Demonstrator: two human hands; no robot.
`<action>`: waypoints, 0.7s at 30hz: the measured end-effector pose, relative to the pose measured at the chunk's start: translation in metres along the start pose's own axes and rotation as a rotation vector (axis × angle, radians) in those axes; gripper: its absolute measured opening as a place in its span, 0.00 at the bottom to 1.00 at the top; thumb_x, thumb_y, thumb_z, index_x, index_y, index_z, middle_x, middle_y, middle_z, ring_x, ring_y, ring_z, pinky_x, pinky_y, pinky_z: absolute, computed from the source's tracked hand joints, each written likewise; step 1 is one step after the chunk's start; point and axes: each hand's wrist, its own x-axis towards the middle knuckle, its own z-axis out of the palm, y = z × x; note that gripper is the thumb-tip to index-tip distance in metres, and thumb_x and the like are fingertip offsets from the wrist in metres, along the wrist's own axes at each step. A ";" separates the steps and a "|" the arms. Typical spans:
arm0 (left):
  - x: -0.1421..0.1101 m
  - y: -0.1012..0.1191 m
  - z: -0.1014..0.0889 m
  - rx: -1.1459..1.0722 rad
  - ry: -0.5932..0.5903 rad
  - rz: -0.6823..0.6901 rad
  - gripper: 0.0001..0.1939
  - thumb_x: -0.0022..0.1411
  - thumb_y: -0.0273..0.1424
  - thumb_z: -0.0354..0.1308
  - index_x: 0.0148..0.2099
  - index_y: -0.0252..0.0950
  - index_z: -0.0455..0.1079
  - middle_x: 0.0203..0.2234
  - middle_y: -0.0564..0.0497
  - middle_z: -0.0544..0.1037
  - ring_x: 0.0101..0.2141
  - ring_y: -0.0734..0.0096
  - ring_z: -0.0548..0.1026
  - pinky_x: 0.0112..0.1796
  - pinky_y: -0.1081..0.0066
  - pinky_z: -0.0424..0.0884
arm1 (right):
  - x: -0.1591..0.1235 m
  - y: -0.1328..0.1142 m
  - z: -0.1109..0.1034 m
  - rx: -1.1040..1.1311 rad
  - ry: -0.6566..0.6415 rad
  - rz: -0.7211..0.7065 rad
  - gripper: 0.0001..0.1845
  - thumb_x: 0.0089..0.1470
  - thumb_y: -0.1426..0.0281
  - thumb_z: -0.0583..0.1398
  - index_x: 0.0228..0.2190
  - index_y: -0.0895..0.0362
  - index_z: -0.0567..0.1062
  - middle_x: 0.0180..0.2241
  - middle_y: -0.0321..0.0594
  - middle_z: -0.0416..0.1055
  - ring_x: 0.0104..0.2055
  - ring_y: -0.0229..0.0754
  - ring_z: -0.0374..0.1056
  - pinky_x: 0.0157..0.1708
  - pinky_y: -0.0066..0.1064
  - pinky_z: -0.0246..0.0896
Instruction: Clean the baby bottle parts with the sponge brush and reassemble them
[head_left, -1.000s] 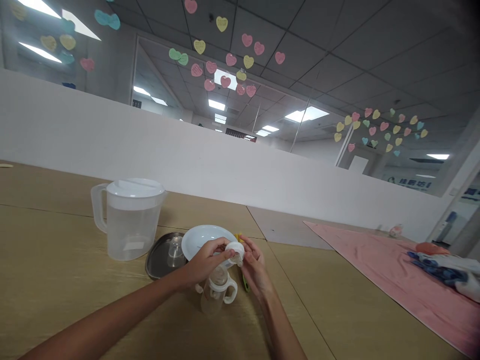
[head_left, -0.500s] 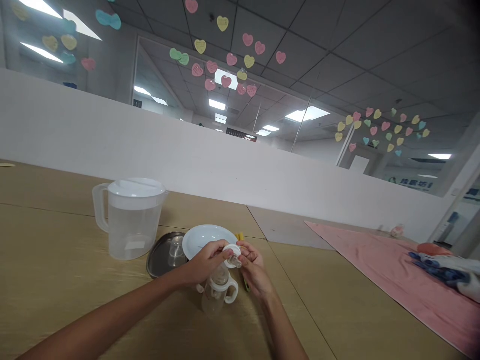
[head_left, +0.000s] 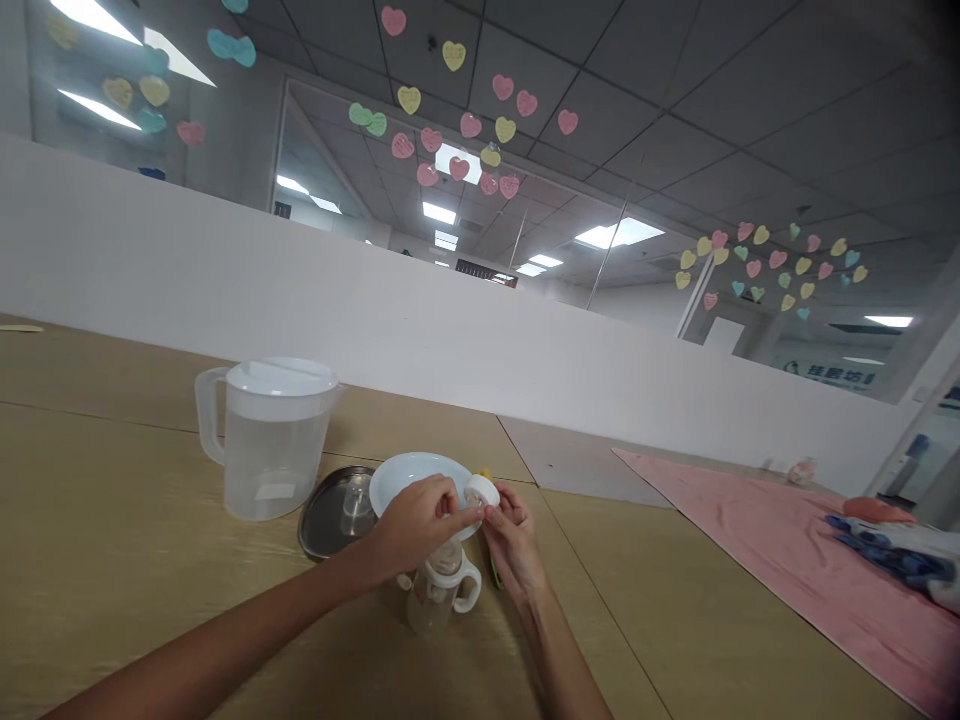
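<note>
Between my two hands is a baby bottle nipple with a white collar ring (head_left: 484, 489), its clear teat pointing down toward me. My left hand (head_left: 418, 520) pinches the teat side with thumb and fingertips. On the other side, my right hand (head_left: 514, 540) grips the collar, thumb in front and fingers curled behind. Just below them the clear baby bottle (head_left: 430, 612) stands upright on the table, its white two-handled ring (head_left: 469, 585) around the neck. Behind my left hand lies a white bowl (head_left: 409, 468), partly covered by it.
A lidded clear pitcher (head_left: 274, 450) holding water stands to the left. Beside it, a dark metal tray (head_left: 319, 525) carries a small clear cap (head_left: 356, 505). A yellow-green utensil (head_left: 495, 570) is mostly hidden behind my right hand. Pink cloth (head_left: 750, 540) covers the table's right side.
The nipple and collar have been tilted and moved slightly up and right. My left fingers have shifted from the collar's edge toward the teat. The bottle still stands below.
</note>
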 end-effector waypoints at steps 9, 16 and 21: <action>0.002 -0.007 0.012 0.036 0.010 0.057 0.14 0.61 0.40 0.50 0.29 0.37 0.65 0.30 0.50 0.74 0.35 0.63 0.70 0.36 0.69 0.63 | -0.003 0.002 0.001 -0.005 -0.044 0.052 0.19 0.36 0.73 0.70 0.35 0.55 0.77 0.39 0.38 0.75 0.42 0.39 0.70 0.45 0.29 0.63; 0.003 -0.006 0.009 0.058 -0.056 0.137 0.13 0.65 0.36 0.41 0.32 0.37 0.62 0.32 0.48 0.72 0.37 0.63 0.68 0.40 0.65 0.63 | -0.003 0.001 0.004 -0.073 -0.055 0.050 0.19 0.38 0.64 0.70 0.34 0.58 0.78 0.40 0.45 0.76 0.43 0.44 0.70 0.46 0.33 0.63; 0.000 0.003 0.002 0.049 -0.103 0.125 0.14 0.65 0.36 0.40 0.30 0.38 0.60 0.28 0.50 0.71 0.33 0.64 0.67 0.37 0.66 0.63 | -0.001 0.005 -0.002 -0.071 -0.024 0.007 0.17 0.38 0.63 0.70 0.31 0.59 0.78 0.33 0.42 0.77 0.35 0.39 0.71 0.37 0.27 0.65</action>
